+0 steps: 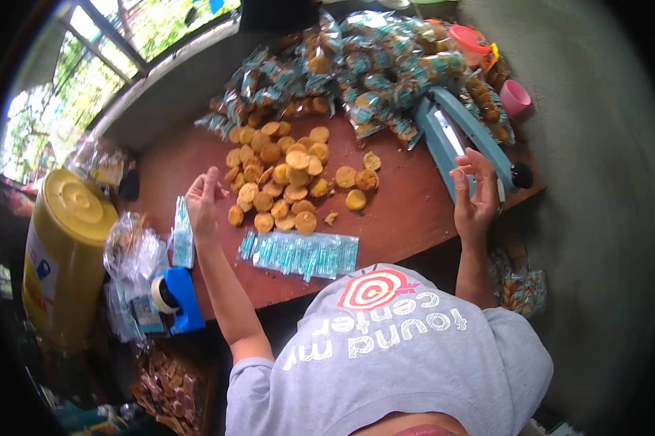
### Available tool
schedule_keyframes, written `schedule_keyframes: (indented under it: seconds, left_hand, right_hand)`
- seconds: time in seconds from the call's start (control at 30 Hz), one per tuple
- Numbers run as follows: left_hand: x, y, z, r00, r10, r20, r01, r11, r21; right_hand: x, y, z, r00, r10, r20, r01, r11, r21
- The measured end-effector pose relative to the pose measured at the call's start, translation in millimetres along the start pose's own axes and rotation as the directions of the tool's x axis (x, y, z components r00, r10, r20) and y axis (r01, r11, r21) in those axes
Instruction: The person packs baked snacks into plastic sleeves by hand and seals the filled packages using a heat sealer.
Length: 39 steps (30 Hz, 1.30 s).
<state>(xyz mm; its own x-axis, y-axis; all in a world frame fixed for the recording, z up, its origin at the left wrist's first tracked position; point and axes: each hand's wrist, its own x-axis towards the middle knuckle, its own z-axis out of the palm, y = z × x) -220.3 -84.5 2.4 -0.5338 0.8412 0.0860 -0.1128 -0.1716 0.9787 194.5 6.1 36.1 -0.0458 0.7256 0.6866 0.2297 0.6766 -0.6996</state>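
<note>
My left hand (204,195) is closed in a pinch above the left side of the table, beside the pile of round cookies (273,174). I cannot make out anything between its fingers. Just below it stands a narrow stack of printed clear wrappers (183,236). At the right, my right hand (476,187) has its fingers loosely bent and apart, with nothing seen in them. It is by the blue-green impulse sealer (480,134), overlapping its near part; whether it touches is unclear. More printed wrappers (302,254) lie fanned out at the table's near edge.
Filled cookie packets (356,62) are heaped at the back of the reddish-brown table (407,211). A pink cup (515,98) stands at the right. On the left are a blue tape dispenser (178,301), plastic bags (131,251) and a yellow lidded container (66,240).
</note>
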Motion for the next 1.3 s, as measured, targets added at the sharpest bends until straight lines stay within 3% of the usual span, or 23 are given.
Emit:
schedule_keyframes:
  seconds: [0.07, 0.13, 0.2, 0.27, 0.3, 0.4, 0.47, 0.53, 0.57, 0.63, 0.67, 0.73, 0.77, 0.8, 0.87, 0.9, 0.97, 1.0, 1.07, 1.13, 1.2, 1.27, 1.3]
  left_hand:
    - [-35.8, 2.6, 0.0, 0.991, -0.03, -0.131, 0.076, 0.927, 0.368]
    - [-59.2, -8.6, -14.6, 0.99, -0.005, -0.139, 0.06, 0.919, 0.39]
    - [-81.4, -10.7, -19.5, 0.881, -0.387, -0.273, 0.464, 0.589, 0.661]
    - [-96.6, -39.7, -33.9, 0.948, -0.167, -0.269, 0.315, 0.404, 0.859]
    - [-102.5, -43.1, -30.7, 0.946, -0.124, -0.299, 0.323, 0.312, 0.894]
    - [-108.4, -42.3, -22.7, 0.885, -0.223, -0.409, 0.463, 0.31, 0.831]
    - [-111.8, -49.3, -27.7, 0.891, -0.229, -0.392, 0.453, 0.377, 0.808]
    - [-117.3, -48.6, -25.2, 0.962, -0.103, -0.252, 0.27, 0.462, 0.845]
    - [-118.3, -49.4, -26.0, 0.963, -0.101, -0.252, 0.269, 0.462, 0.845]
    - [-119.3, -52.4, -27.2, 0.983, -0.004, -0.184, 0.111, 0.809, 0.578]
    - [-121.0, -51.7, -25.4, 0.983, -0.003, -0.182, 0.11, 0.809, 0.578]
    - [-123.4, -47.4, -18.5, 0.96, 0.025, -0.28, -0.008, 0.998, 0.061]
    - [-121.6, -46.2, -14.9, 0.953, 0.045, -0.301, -0.073, 0.994, -0.082]
    - [-121.9, -40.9, -9.2, 0.952, 0.049, -0.302, -0.077, 0.994, -0.08]
    - [-123.2, -29.0, 1.8, 0.917, -0.044, -0.396, -0.081, 0.953, -0.293]
    - [-123.3, -32.6, -1.8, 0.918, -0.041, -0.394, -0.085, 0.951, -0.297]
    - [-123.8, -42.5, -13.8, 0.991, 0.108, -0.074, -0.131, 0.812, -0.569]
    - [-122.8, -40.6, -8.6, 0.991, 0.109, -0.074, -0.132, 0.81, -0.571]
    - [-118.0, -38.1, 9.8, 0.989, -0.039, -0.139, -0.044, 0.838, -0.545]
    - [-110.6, -43.5, 23.9, 0.992, -0.055, -0.112, -0.006, 0.876, -0.482]
    - [-104.5, -51.7, 42.9, 0.965, -0.127, -0.231, 0.071, 0.969, -0.239]
    - [-101.2, -57.4, 48.5, 0.985, -0.117, -0.124, 0.082, 0.963, -0.256]
    - [-99.3, -58.6, 56.4, 0.987, -0.146, -0.069, 0.121, 0.951, -0.286]
  right_hand:
    - [-1.9, -0.8, 18.1, 1.0, 0.013, 0.021, -0.014, 0.999, 0.043]
    - [-5.4, 4.9, 35.0, 0.987, 0.042, 0.158, -0.045, 0.999, 0.015]
    - [-7.0, 2.2, 56.9, 0.979, 0.039, 0.2, -0.05, 0.998, 0.047]
    - [-8.3, 2.9, 77.7, 0.944, -0.093, 0.315, 0.082, 0.995, 0.048]
    - [-10.3, 2.0, 89.6, 0.935, -0.074, 0.347, 0.025, 0.989, 0.145]
    - [-18.9, 5.0, 122.6, 0.893, -0.131, 0.43, 0.012, 0.963, 0.269]
    - [-25.2, 1.9, 142.2, 0.859, -0.114, 0.499, -0.053, 0.95, 0.307]
    - [-30.1, -1.0, 160.3, 0.821, -0.098, 0.562, -0.118, 0.935, 0.335]
    - [-31.7, -1.9, 169.3, 0.796, -0.17, 0.581, 0.007, 0.962, 0.273]
    - [-34.2, 5.2, 188.0, 0.723, -0.228, 0.652, 0.172, 0.974, 0.149]
    - [-34.8, 8.9, 196.8, 0.724, -0.227, 0.651, 0.172, 0.974, 0.148]
    - [-34.0, 13.2, 213.8, 0.767, -0.214, 0.605, 0.341, 0.934, -0.103]
    - [-36.9, 23.2, 222.4, 0.757, -0.145, 0.638, 0.321, 0.932, -0.17]
    - [-35.5, 25.6, 225.6, 0.757, -0.148, 0.637, 0.323, 0.931, -0.167]
    - [-31.2, 31.5, 226.5, 0.732, 0.005, 0.681, 0.235, 0.937, -0.259]
    - [-27.2, 34.5, 224.7, 0.733, 0.002, 0.68, 0.24, 0.935, -0.261]
    - [-20.0, 41.6, 218.9, 0.713, -0.022, 0.701, 0.13, 0.986, -0.101]
    - [-16.7, 45.3, 215.5, 0.712, -0.024, 0.702, 0.133, 0.986, -0.102]
    - [-9.5, 54.5, 205.9, 0.731, 0.046, 0.681, -0.121, 0.991, 0.063]
    - [-5.2, 66.0, 194.9, 0.709, 0.097, 0.699, -0.163, 0.986, 0.028]
    - [-3.1, 75.3, 187.4, 0.687, 0.148, 0.712, -0.206, 0.979, -0.005]
    - [-1.5, 82.3, 181.5, 0.554, 0.348, 0.757, -0.681, 0.712, 0.171]
    - [1.5, 76.5, 178.0, 0.575, 0.33, 0.748, -0.696, 0.678, 0.236]
